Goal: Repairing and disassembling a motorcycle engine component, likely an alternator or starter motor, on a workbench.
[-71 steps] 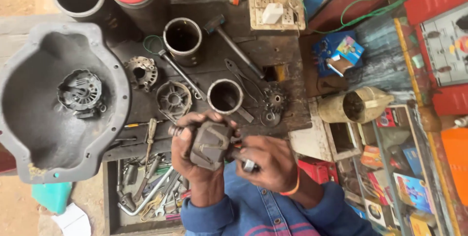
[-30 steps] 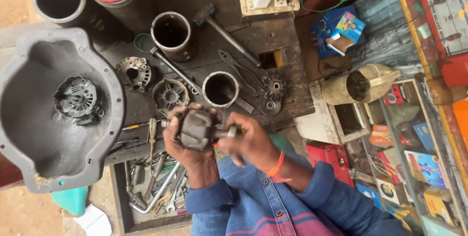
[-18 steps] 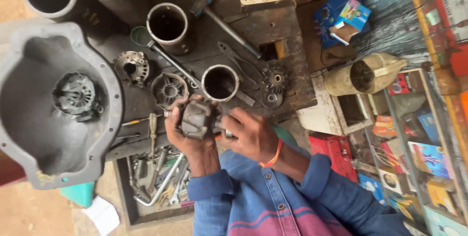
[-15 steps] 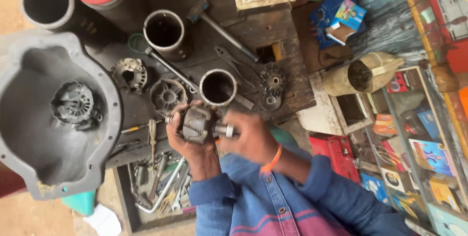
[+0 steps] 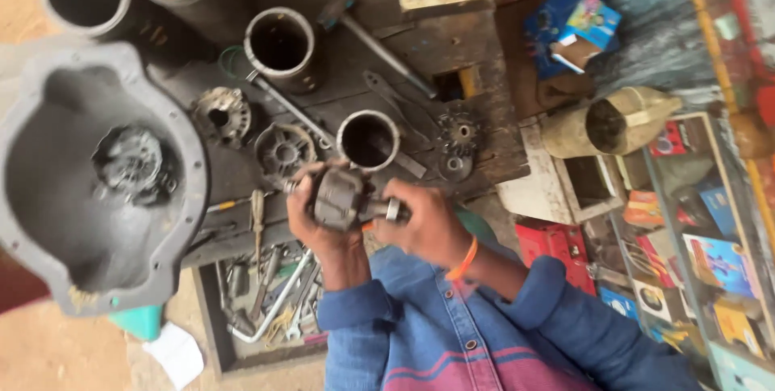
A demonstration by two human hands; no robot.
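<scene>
Left hand [image 5: 319, 217] wrapped around dark grey motor part [image 5: 337, 197], fingers clenched on its body from below and behind. Right hand [image 5: 424, 225] closed on the part's metal shaft end [image 5: 393, 211], fingers pinching it from the right side. Orange band [image 5: 464, 259] on right wrist; blue sleeves below. Part held in the air just above near edge of dark wooden worktop [image 5: 452, 52], directly in front of open metal cylinder [image 5: 368, 139]. Second, taller metal cylinder [image 5: 280, 44] farther back, hammer [image 5: 367, 36] lying diagonally to its right. Round slotted housings [image 5: 282, 149] and [image 5: 219, 112] left of the hands, flat on worktop. Small gear piece [image 5: 458, 129] right of near cylinder. Large grey cast housing [image 5: 97, 181] at far left, dark round component [image 5: 129, 161] resting inside. Open tray of loose tools [image 5: 270, 294] below worktop edge, under left forearm. Brass-coloured cone-shaped casing [image 5: 613, 121] on its side to the right, well apart from hands.
</scene>
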